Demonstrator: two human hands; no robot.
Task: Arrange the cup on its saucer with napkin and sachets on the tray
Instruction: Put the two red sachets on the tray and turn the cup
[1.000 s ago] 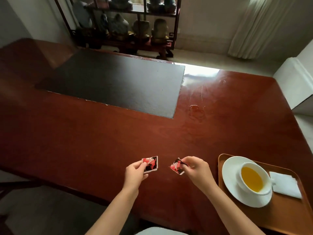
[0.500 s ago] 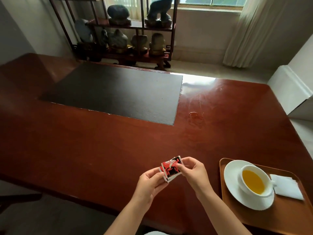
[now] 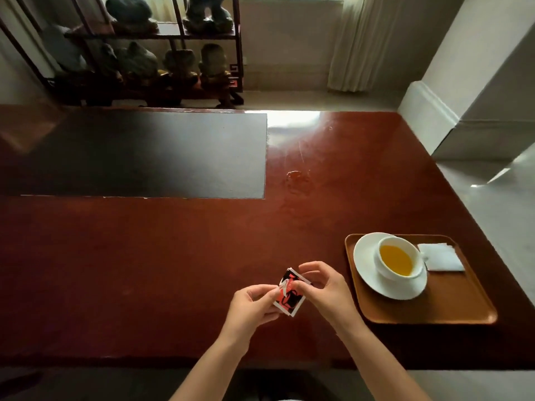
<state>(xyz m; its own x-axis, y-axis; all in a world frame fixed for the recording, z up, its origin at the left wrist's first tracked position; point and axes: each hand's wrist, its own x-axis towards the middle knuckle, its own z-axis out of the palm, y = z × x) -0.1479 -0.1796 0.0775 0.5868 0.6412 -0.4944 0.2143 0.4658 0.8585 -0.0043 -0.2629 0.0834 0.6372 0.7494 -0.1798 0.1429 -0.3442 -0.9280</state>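
Pinching stacked red-black-white paper sachets (image 3: pixel 289 293) between left hand (image 3: pixel 254 306) and right hand (image 3: pixel 325 290), lower centre, with brown rectangular wooden tray (image 3: pixel 451 302) lying just right, nearer the right hand

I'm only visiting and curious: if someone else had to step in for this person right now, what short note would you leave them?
Left hand and right hand: both pinch the sachets, stacked together, above the table just left of the tray.
Done: cup, full of yellow-orange drink, sits on its saucer at the tray's left; folded white napkin lies on the tray to the right of the cup.
Left: set the sachets on the tray. The bare near part in front of the napkin looks like the easiest spot; keep clear of the full cup.
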